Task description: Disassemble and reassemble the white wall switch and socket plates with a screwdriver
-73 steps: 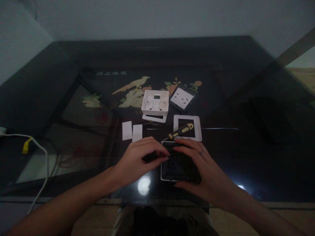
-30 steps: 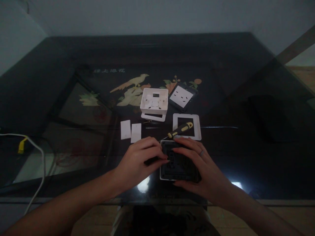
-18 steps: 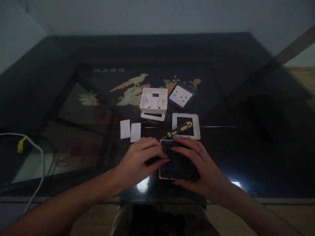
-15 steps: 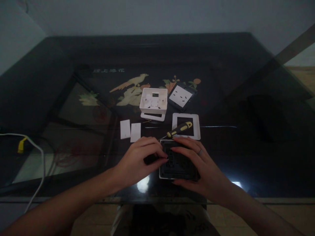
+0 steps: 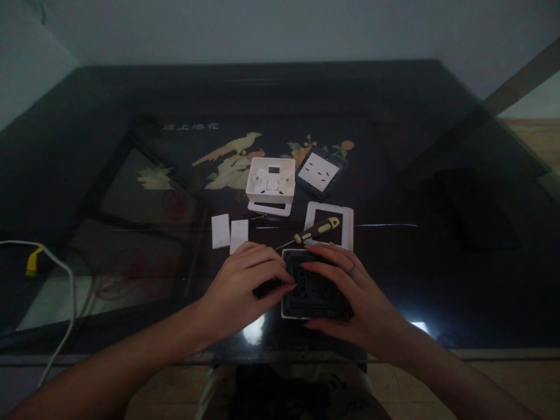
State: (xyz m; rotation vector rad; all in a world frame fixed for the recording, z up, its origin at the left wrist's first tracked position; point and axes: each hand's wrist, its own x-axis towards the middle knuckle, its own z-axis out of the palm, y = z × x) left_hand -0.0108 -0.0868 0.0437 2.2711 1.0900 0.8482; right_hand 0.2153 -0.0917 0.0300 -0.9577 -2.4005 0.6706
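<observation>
Near the table's front edge lies a black-backed wall switch panel [image 5: 312, 300] with a white rim, its back facing up. My right hand [image 5: 350, 286], with a ring on one finger, grips it around its right side. The thumb and forefinger of my left hand [image 5: 249, 283] are pinched together at the panel's left part; whatever they hold is too small to make out. Just beyond the panel rests a yellow-and-black screwdriver [image 5: 321, 229], its handle lying across a white frame [image 5: 347, 224].
Farther back stands a white mounting box [image 5: 271, 178] on another white frame [image 5: 280, 209]. Right of it is a socket panel [image 5: 319, 171]. Two white rectangular plates [image 5: 220, 230] lie left of centre. A white cable [image 5: 72, 286] with a yellow tag hangs at the far left.
The view has shifted slightly. My left pinch has drawn back a little from the panel's terminals; my right hand keeps the same grip.
</observation>
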